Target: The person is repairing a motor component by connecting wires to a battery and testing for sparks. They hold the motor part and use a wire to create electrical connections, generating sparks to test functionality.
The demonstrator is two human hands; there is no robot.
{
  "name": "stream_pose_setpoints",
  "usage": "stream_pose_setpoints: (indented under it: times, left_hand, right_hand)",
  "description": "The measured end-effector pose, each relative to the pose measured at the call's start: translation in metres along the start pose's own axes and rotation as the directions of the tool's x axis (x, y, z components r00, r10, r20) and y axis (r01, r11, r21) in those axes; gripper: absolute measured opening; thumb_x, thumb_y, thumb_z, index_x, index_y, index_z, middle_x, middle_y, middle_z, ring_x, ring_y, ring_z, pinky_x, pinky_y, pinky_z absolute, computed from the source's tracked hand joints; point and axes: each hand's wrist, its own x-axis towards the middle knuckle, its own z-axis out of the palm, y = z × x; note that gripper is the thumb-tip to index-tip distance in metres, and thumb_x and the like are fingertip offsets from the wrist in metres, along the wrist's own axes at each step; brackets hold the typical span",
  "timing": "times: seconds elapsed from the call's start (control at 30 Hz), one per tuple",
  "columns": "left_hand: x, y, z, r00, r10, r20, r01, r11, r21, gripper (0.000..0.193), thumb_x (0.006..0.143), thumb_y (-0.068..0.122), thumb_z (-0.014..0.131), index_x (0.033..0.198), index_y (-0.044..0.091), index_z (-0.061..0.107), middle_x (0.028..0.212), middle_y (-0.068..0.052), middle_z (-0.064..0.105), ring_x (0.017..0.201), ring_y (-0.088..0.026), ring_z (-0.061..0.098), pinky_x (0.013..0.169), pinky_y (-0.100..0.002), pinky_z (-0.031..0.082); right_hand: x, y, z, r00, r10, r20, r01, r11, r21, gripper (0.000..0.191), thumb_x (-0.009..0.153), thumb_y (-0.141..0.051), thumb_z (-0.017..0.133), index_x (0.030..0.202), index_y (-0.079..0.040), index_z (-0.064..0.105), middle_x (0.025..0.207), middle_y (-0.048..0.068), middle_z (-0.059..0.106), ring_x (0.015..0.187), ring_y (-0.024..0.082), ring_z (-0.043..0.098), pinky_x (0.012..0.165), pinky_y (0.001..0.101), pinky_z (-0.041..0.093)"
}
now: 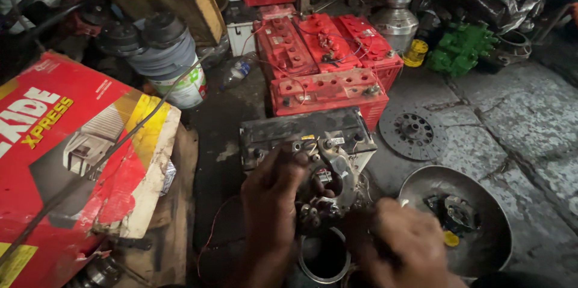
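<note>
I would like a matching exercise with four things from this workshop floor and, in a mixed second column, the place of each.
Things:
1. metal bowl
2. red batteries
3. clutch disc
4. cardboard box

Places:
A. far left, leaning
B. lower right, beside the right hand
C. on stone floor, right of the black battery
D. top centre, grouped together

Pairs: 1-B, 2-D, 3-C, 4-A

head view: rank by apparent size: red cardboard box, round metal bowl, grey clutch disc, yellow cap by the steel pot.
1. Red cardboard box, though it sits nearest the camera, which inflates it.
2. Round metal bowl.
3. Grey clutch disc, lying farther back, so its gap to the bowl is unsure.
4. Yellow cap, clearly smallest.
</note>
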Motion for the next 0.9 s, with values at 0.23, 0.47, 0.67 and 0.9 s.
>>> stream_pose_setpoints:
  times: [0.23,0.47,0.67,0.9]
  left_hand:
    - [0.001,-0.001,0.000,0.998,0.016,0.053,-0.011,0.996,-0.092,0.025,0.089,0.015,0.065,0.104,-0.003,0.074,0.086,-0.005,0.073,0.074,-0.014,0.067,0.068,-0.029,0.054]
    - [0.001,0.003,-0.003,0.999,-0.008,-0.045,0.014,0.993,0.119,0.030,0.089,0.029,0.071,0.096,0.000,0.077,0.081,-0.001,0.068,0.075,-0.011,0.060,0.067,-0.029,0.047]
    - [-0.002,0.018,0.004,0.992,-0.097,-0.076,0.100,0.995,0.030,0.031,0.088,0.029,0.070,0.104,0.004,0.078,0.077,-0.005,0.069,0.065,-0.017,0.064,0.060,-0.034,0.052]
    - [-0.012,0.055,-0.003,0.855,0.428,0.293,-0.516,0.755,0.405,0.026,0.099,0.025,0.062,0.108,0.001,0.066,0.094,-0.003,0.066,0.083,-0.012,0.063,0.071,-0.030,0.052]
  right_hand:
    - [0.013,-0.005,-0.010,0.999,0.046,-0.003,-0.046,0.998,-0.050,0.022,0.064,-0.005,0.073,0.086,-0.003,0.069,0.072,0.009,0.065,0.059,0.024,0.068,0.054,0.0335,0.051]
    - [0.015,0.003,-0.018,0.995,0.101,-0.001,-0.101,0.993,-0.063,0.018,0.068,-0.005,0.074,0.085,-0.005,0.069,0.073,0.008,0.066,0.061,0.025,0.068,0.054,0.0350,0.050]
    - [0.005,0.001,-0.010,0.989,-0.087,-0.119,0.071,0.989,-0.132,0.029,0.064,-0.009,0.074,0.091,-0.001,0.064,0.086,0.017,0.065,0.073,0.033,0.066,0.065,0.0420,0.050]
    - [0.009,-0.006,-0.014,0.992,0.077,-0.096,-0.074,0.997,0.031,0.021,0.068,-0.004,0.076,0.089,-0.005,0.074,0.078,0.007,0.072,0.064,0.020,0.073,0.059,0.0319,0.055]
